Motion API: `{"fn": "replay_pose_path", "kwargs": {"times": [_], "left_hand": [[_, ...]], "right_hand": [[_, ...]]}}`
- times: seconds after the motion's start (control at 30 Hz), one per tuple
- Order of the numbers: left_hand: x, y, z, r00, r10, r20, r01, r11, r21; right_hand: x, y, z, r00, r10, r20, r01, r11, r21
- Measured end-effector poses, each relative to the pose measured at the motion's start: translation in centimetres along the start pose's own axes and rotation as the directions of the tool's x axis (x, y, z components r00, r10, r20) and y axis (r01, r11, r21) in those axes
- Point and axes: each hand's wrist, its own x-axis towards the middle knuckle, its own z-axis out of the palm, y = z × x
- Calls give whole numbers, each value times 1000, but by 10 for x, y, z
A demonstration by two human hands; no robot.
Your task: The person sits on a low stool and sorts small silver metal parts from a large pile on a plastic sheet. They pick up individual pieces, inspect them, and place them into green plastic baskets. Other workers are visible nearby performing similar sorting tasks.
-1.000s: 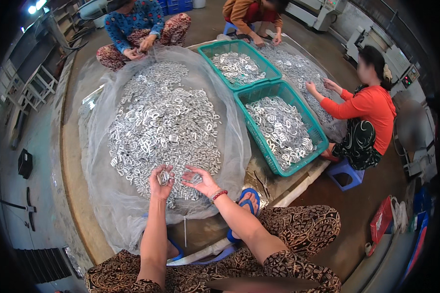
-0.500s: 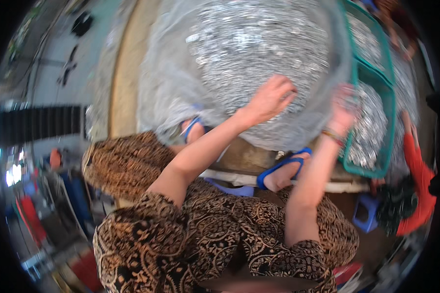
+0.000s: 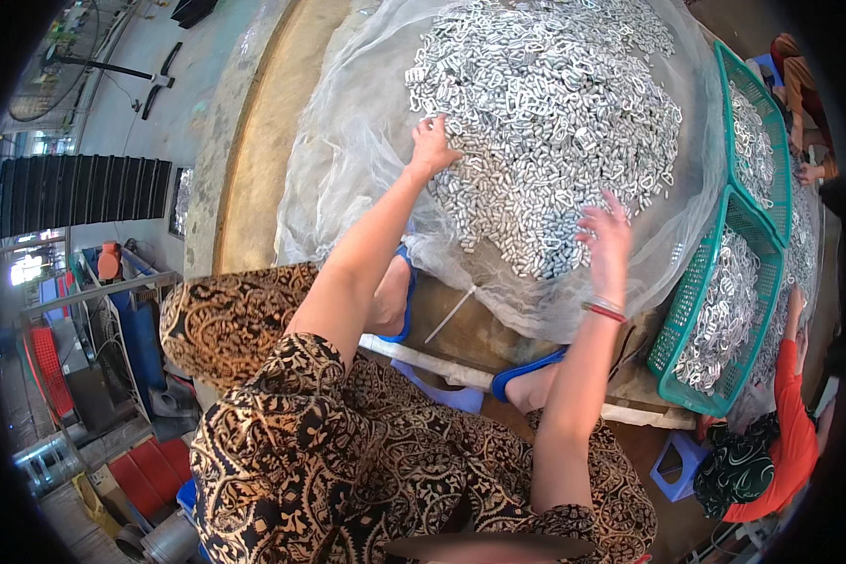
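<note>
Head view shows a broad heap of small silvery metal pieces (image 3: 545, 122) filling the upper centre of the frame, spread on a translucent mesh sheet (image 3: 348, 160) over a round table. Left hand (image 3: 432, 146) rests at the heap's left edge, fingers curled down into the pieces, forearm stretched from the lower centre. Right hand (image 3: 607, 237) lies on the heap's lower right edge, fingers spread apart, a red band at the wrist. 2 green baskets (image 3: 696, 310) of similar pieces sit at right.
</note>
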Motion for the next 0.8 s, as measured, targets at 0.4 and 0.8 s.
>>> {"fn": "replay_pose_path", "kwargs": {"times": [0.4, 0.8], "left_hand": [[-4, 16, 20, 752, 264, 604, 263, 720, -643], [-76, 160, 1, 668, 350, 656, 450, 512, -732]], "right_hand": [[26, 35, 72, 994, -64, -85, -80, 75, -994], [9, 36, 39, 996, -86, -3, 66, 783, -618]]}}
